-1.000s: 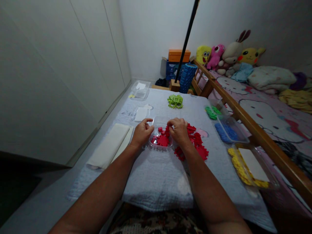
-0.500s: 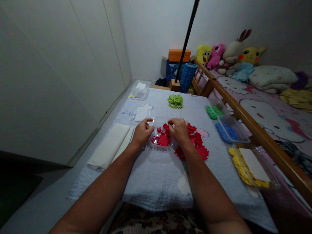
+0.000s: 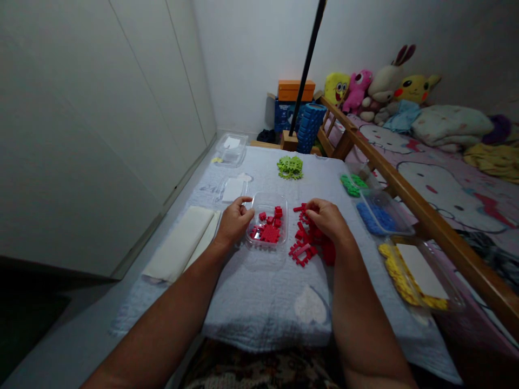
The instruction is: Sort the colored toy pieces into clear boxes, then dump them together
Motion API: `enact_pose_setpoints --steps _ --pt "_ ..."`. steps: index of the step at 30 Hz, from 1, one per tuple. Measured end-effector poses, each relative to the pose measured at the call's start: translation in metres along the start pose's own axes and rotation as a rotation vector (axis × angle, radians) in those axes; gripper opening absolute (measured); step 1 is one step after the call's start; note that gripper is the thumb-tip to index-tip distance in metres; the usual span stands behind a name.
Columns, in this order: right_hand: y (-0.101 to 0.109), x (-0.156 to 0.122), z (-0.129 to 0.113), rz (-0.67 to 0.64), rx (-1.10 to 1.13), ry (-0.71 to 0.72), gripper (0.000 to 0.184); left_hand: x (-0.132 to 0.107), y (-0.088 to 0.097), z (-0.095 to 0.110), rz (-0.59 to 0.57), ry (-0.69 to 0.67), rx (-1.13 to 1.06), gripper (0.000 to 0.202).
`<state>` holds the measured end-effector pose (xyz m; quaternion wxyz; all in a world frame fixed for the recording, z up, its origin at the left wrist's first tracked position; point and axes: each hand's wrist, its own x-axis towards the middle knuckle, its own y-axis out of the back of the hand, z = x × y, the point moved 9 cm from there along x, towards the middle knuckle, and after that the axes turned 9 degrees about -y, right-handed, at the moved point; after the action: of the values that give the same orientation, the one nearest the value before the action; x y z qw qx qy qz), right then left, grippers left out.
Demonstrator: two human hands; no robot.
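My left hand (image 3: pixel 235 220) is closed at the left rim of a clear plastic container (image 3: pixel 287 221), thumb and fingers pinching its edge. Several red interlocking toy pieces (image 3: pixel 270 233) lie inside it. To the right, my right hand (image 3: pixel 327 217) is over a pile of red interlocking pieces (image 3: pixel 302 251) on the cloth. Its fingertips are pinched together at a small red piece (image 3: pixel 300 207) on the pile's far side. The hand and forearm hide part of this pile.
Light green pieces (image 3: pixel 290 167) lie farther back. Along the right edge stand clear containers with green (image 3: pixel 353 185), blue (image 3: pixel 375 217) and yellow pieces (image 3: pixel 395 278). A folded cream cloth (image 3: pixel 178 243) and clear lids (image 3: pixel 233 189) are at left. A wooden bed rail (image 3: pixel 430 216) borders the right side.
My right hand has moved right, from the container's right rim to the loose red pile. Another red piece now shows plainly near the container's right side. My left hand stays at the rim.
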<state>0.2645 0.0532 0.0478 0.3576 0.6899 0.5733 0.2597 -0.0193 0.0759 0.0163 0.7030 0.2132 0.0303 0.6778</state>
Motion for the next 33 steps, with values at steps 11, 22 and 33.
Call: enact_pose_setpoints --steps 11,22,33 --pt "-0.035 -0.025 -0.014 -0.337 -0.33 0.041 0.006 0.0 0.001 0.005 0.001 -0.002 0.011 0.041" --pt "-0.025 -0.017 -0.028 -0.1 -0.164 0.13 0.011 0.001 0.0 0.001 -0.007 -0.006 0.013 0.041" --pt "-0.036 -0.01 -0.073 0.112 -0.037 0.281 0.021 0.001 0.0 0.002 0.001 -0.011 -0.003 0.039"
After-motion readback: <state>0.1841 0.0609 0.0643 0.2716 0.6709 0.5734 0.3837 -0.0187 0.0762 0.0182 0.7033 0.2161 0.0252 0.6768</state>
